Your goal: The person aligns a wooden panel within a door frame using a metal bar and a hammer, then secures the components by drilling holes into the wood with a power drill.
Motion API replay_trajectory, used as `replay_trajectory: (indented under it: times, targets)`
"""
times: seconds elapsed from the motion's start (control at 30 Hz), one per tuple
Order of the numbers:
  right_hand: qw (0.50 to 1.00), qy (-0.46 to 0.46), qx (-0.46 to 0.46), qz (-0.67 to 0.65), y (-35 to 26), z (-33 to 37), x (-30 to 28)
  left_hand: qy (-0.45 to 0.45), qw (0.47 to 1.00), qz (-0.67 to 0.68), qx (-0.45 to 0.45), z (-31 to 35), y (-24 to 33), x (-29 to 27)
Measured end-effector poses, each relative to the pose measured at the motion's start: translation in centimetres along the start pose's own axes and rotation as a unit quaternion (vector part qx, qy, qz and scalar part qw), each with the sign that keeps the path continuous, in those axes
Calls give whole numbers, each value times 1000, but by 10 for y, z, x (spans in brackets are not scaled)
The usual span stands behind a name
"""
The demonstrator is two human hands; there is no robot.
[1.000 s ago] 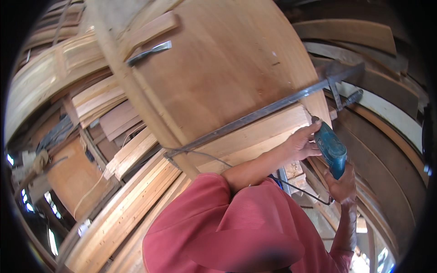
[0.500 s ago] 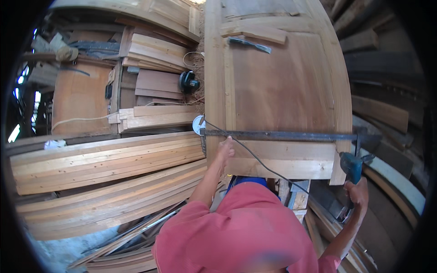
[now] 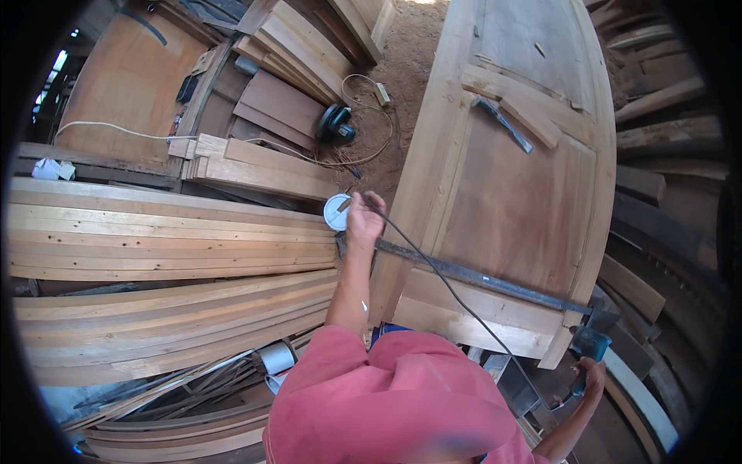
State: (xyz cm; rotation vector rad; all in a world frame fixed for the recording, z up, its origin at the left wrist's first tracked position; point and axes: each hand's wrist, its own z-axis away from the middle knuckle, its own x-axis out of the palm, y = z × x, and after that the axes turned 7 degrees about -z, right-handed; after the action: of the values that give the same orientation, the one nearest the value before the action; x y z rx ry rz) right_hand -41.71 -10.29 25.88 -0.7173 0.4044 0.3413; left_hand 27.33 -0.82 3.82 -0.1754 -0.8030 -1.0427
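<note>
A panelled wooden door (image 3: 519,203) lies before me with a long dark metal bar clamp (image 3: 495,280) across its near end. My left hand (image 3: 365,220) is raised past the door's left edge, its fingers closed on a black power cord (image 3: 422,253). From there the cord slants over the clamp and the door down towards my right side. My right hand (image 3: 593,374) grips the handle of a teal power drill (image 3: 590,343) at the door's near right corner. A chisel (image 3: 504,124) and a loose wood block (image 3: 532,121) lie on the door.
Stacked planks (image 3: 178,240) fill the left side. A round white lid or container (image 3: 335,210) sits beside my left hand. Farther off, a dark teal power tool (image 3: 335,124) with a pale cord rests by some boards. More timber (image 3: 665,147) lines the right.
My left hand has moved from the clamp bar to beyond the door's left edge, lifting the cord. The view has turned, and my right hand still holds the drill near the corner.
</note>
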Motion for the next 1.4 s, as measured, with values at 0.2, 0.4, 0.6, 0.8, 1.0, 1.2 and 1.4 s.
replay_trajectory:
  times: [0.2, 0.4, 0.6, 0.8, 1.0, 1.2, 1.4]
  targets:
    - [999, 23, 35, -34, 3, 0, 2, -62, 997, -1, 35, -13, 88, 42]
    - [1000, 5, 2, 11, 2, 3, 6, -418, 904, -57, 71, 99, 99, 111]
    - [997, 2, 54, -53, 38, -9, -33, -120, 838, -508, 160, 40, 62, 56]
    - [1000, 13, 12, -18, 22, 4, -10, -4, 787, -612, 77, -4, 6, -22]
    - [996, 19, 1, -90, 62, 21, -18, -4, 664, -737, 123, 2, -53, -26]
    - [999, 6, -3, -53, 65, 21, -31, -184, 415, -843, 289, 96, -171, 11]
    - [1000, -4, -13, 0, 47, 10, -49, -416, 567, -662, -260, 224, -358, -38]
